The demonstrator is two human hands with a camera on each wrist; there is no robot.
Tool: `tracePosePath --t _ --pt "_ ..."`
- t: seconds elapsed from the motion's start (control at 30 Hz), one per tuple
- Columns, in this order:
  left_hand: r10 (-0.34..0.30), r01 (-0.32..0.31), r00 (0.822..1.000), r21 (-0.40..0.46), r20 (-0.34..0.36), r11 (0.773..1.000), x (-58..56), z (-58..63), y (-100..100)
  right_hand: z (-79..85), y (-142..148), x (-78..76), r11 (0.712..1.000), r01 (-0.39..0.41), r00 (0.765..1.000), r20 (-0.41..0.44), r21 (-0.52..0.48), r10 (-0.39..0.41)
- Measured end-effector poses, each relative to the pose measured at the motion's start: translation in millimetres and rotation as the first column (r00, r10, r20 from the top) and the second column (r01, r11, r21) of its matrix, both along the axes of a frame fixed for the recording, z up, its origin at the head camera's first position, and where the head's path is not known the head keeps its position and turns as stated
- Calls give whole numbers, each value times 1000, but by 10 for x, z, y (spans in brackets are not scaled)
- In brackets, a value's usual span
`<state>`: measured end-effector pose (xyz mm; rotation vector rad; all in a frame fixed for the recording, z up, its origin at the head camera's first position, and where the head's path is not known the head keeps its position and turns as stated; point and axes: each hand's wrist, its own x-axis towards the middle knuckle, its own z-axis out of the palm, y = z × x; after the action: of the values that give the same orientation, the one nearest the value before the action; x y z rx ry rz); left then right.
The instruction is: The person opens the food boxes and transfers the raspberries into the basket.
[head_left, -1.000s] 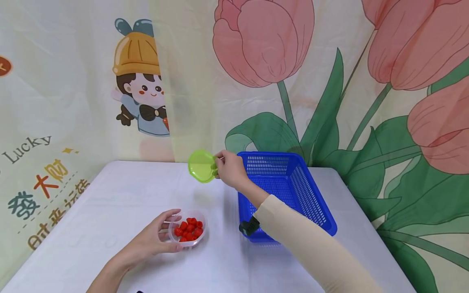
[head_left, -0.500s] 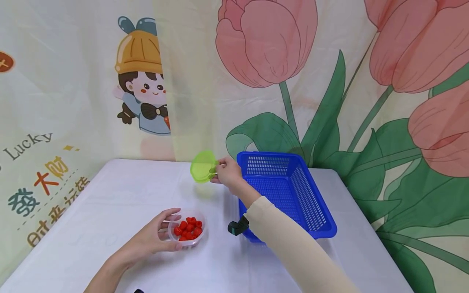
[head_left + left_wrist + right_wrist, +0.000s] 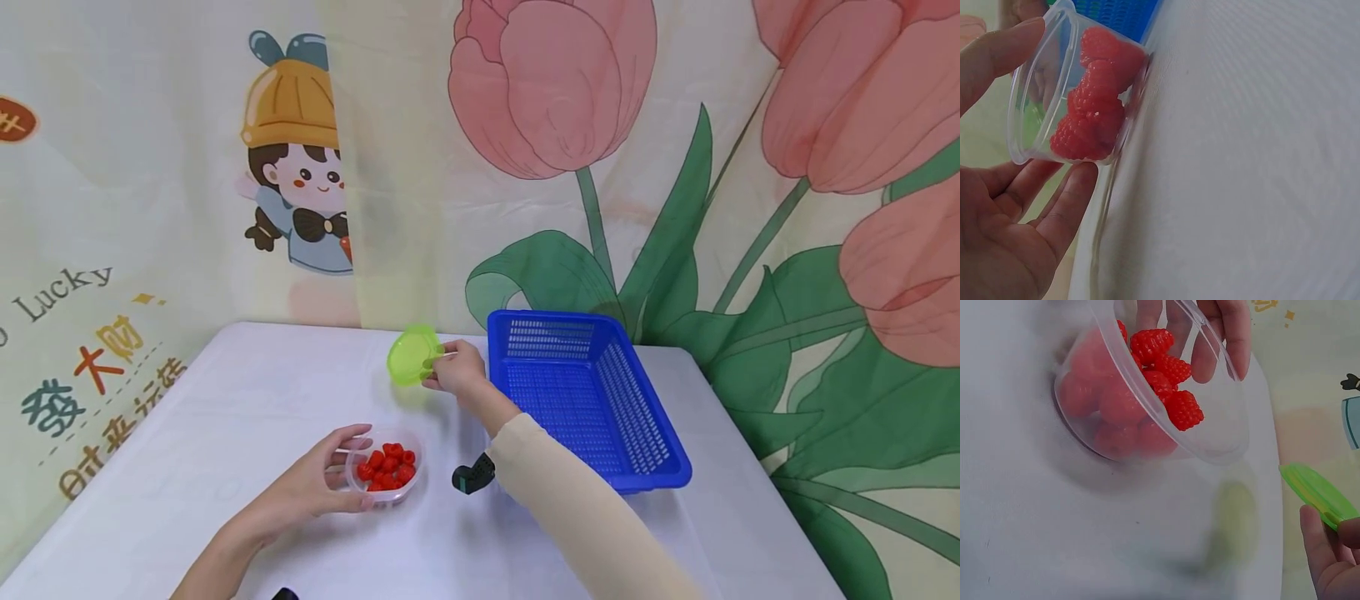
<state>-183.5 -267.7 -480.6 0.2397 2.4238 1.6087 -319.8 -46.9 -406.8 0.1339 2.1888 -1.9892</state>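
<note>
My left hand [image 3: 311,483] grips a clear round plastic tub [image 3: 387,497] standing on the white table, thumb on the near side and fingers round the far side. Red raspberries [image 3: 390,467] lie inside it; the left wrist view shows them against the tub's bottom. Further back, my right hand [image 3: 461,368] pinches a translucent green lid [image 3: 408,357] by its edge and holds it tilted above the table. From the right wrist view, the lid [image 3: 1319,490] appears nearly edge-on between thumb and fingers, apart from the tub.
A blue plastic basket [image 3: 555,340] with slotted sides stands right of the tub, behind my right forearm. A black device [image 3: 474,475] is strapped at the right wrist. Behind the white table [image 3: 187,433] hangs a cloth printed with tulips and a cartoon figure.
My right hand has moved slightly left and down toward the tub, and the lid is now lower and tilted differently. The left hand and tub stay in place.
</note>
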Motion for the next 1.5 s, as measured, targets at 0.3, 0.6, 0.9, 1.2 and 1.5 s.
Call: tracePosePath --t 0.3,0.6,0.9,1.2,1.5 --pt "-10 10 1000 6 -6 1000 -8 -7 7 -93 -41 32 999 39 999 18 -37 -39" --pt "-12 12 1000 9 -10 1000 -24 -23 1 -169 18 -30 999 18 997 76 41 -21" --pt "-2 2 1000 3 2 1000 -16 -16 -9 -191 111 -15 980 -97 991 105 172 79" --pt "10 -10 1000 -5 6 1000 -7 -3 -13 -156 171 2 879 -235 971 145 416 192" --pt "11 -11 1000 1 11 1000 7 -7 -17 -6 209 90 846 -292 948 20 447 317"
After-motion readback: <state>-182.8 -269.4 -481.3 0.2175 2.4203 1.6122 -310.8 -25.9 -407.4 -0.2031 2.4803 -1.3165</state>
